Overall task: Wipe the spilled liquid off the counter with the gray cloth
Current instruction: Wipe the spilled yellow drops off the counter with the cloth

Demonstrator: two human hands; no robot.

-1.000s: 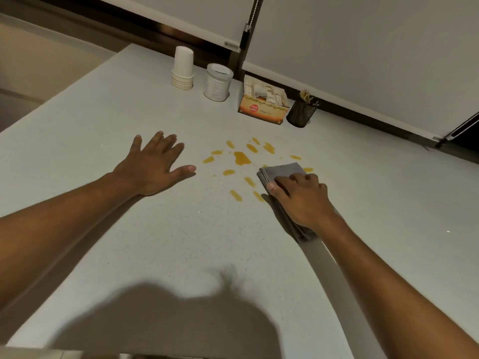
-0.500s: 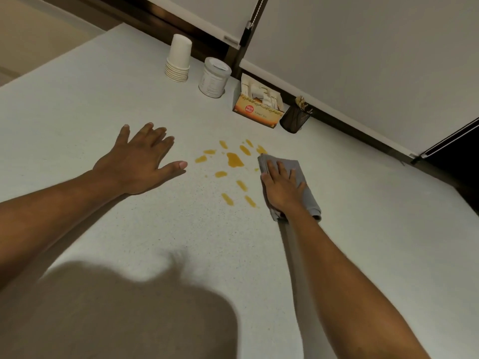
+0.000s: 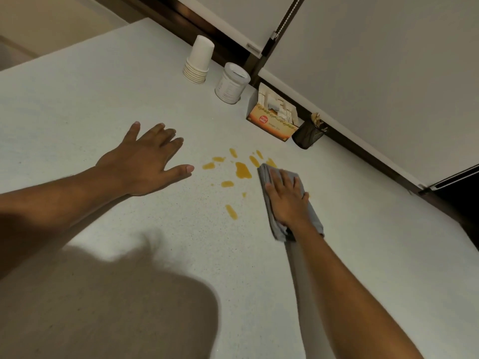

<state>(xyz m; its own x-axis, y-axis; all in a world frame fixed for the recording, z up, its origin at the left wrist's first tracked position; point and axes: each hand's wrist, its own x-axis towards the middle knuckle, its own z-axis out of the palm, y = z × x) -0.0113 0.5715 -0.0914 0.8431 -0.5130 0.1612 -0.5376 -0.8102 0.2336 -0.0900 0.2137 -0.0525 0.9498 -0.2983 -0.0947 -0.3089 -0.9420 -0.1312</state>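
Several orange drops and a larger puddle of spilled liquid [image 3: 243, 170] lie on the pale speckled counter [image 3: 103, 104]. The folded gray cloth [image 3: 267, 174] lies flat at the right edge of the spill, covering a few drops. My right hand [image 3: 287, 198] presses down on the cloth with fingers extended flat. My left hand [image 3: 145, 161] rests flat on the counter, fingers spread, to the left of the spill and holding nothing.
Along the back wall stand a stack of paper cups [image 3: 198, 62], a white tin [image 3: 232, 82], an orange box of sachets [image 3: 274, 116] and a dark mesh cup with sticks [image 3: 308, 134]. The counter's left edge drops off at the far left.
My right hand flattened out on the cloth and slid it forward and left over the right-hand drops. The left hand stayed in place; the camera tilted.
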